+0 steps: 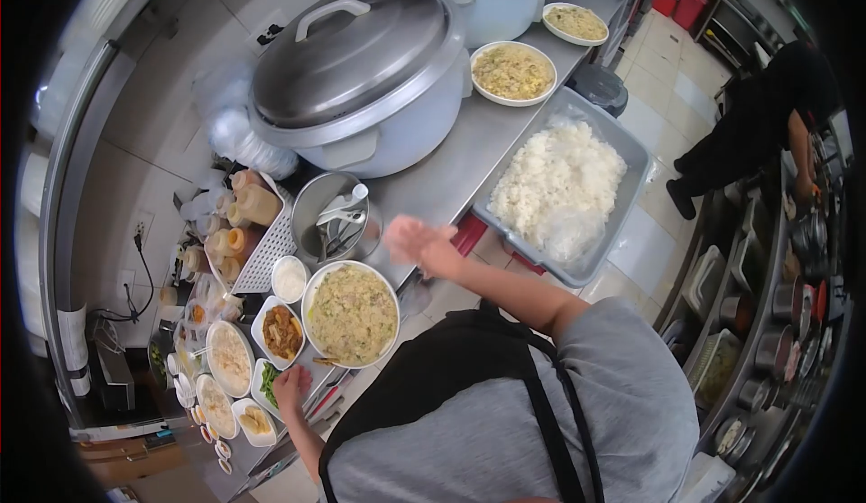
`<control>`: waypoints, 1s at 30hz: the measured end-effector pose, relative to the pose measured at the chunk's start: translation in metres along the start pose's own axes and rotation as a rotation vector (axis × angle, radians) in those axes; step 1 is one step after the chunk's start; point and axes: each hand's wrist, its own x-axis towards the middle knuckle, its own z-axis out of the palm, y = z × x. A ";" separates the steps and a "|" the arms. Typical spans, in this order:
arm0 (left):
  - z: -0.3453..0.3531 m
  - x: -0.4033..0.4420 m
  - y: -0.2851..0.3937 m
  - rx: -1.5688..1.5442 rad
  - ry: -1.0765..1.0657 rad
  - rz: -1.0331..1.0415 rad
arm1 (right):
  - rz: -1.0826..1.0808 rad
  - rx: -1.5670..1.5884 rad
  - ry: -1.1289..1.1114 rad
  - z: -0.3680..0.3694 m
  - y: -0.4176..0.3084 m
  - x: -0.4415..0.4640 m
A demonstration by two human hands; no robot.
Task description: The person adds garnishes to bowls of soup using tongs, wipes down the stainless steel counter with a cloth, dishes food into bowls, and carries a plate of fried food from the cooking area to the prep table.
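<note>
My right hand (419,241), motion-blurred over the edge of the steel counter (422,171), appears loosely open, its thumb apart and nothing visible in it; how far the fingers are spread, I cannot tell. The large bowl of rice (350,313) sits on the counter between my two hands, just left of my right hand; it is round, with no long axis to follow. Beyond it toward the wall, ahead and to the left of my right hand, stands the steel pot (309,203), a white ladle (346,203) leaning at its rim; my right hand is clearly the nearer to it. My left hand (290,387), fingers bent, is at the near side of the dish of greens (268,384), left of the large bowl; whether its fingertips pinch anything, I cannot tell; the bowl of brown food (278,330) lies just beyond, beside the large bowl.
</note>
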 end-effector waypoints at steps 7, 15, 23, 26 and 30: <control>0.015 -0.004 -0.006 0.006 -0.130 -0.117 | 0.213 0.347 -0.015 -0.055 0.143 0.009; 0.045 -0.038 -0.032 -0.087 -0.101 -0.222 | 0.646 -0.306 0.023 0.004 0.246 0.059; 0.070 -0.044 -0.051 -0.060 -0.188 -0.257 | 0.162 0.149 -0.062 -0.033 0.181 -0.013; 0.074 -0.041 -0.052 -0.029 -0.233 -0.210 | 0.510 0.084 -0.080 -0.044 0.230 -0.021; 0.074 -0.049 -0.073 -0.068 -0.277 -0.172 | 0.690 -0.165 0.076 -0.024 0.251 -0.014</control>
